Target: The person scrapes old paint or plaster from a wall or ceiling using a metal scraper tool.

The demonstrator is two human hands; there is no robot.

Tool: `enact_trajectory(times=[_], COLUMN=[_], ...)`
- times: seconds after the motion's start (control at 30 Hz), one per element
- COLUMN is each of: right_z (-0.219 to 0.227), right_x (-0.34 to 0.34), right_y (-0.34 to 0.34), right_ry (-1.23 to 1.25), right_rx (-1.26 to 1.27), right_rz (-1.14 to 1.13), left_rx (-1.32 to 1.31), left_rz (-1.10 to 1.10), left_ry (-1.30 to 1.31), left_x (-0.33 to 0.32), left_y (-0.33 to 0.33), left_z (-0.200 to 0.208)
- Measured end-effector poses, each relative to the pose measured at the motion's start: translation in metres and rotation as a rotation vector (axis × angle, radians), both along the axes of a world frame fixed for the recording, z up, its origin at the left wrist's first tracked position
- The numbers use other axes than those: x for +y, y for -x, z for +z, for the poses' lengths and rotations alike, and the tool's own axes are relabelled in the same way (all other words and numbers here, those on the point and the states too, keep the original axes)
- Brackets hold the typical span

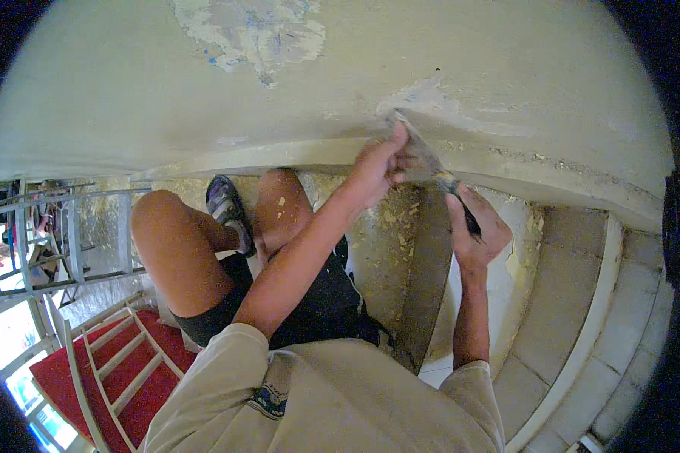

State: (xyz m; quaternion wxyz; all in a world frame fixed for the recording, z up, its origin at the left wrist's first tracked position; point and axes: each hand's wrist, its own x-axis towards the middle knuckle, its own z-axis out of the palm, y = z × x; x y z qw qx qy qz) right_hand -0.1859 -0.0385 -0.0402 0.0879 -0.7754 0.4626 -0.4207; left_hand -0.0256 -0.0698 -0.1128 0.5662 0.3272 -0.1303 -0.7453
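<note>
A metal scraper (423,155) with a dark handle is pressed against a pale painted wall (355,68), its blade tip at a scraped bare patch (423,98). My right hand (476,226) grips the handle. The fingers of my left hand (378,166) press on the blade near its tip. I sit with bent knees on a pale stone step (400,257), one foot in a dark sandal (227,208).
Another patch of peeled paint (257,34) shows high on the wall. Paint flakes (400,219) litter the step and my knee. Curved steps (574,302) descend at the right. A white railing (75,241) and red-carpeted stairs (128,370) lie at the left.
</note>
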Motion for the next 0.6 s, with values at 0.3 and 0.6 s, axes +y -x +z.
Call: enact_trajectory(times=[0.3,0.6], right_z=[-0.015,-0.021], right_x=[0.002,0.013], right_y=[-0.035,-0.045], right_ry=[-0.02,-0.159], right_rx=[-0.006,-0.11], right_rz=[0.055,-0.133], left_rx=[-0.069,-0.173], left_rz=[0.142,0.1], left_ry=[-0.03,0.0], left_x=[0.016,0.013], left_y=[-0.036,-0.044], left_z=[0.002,-0.017])
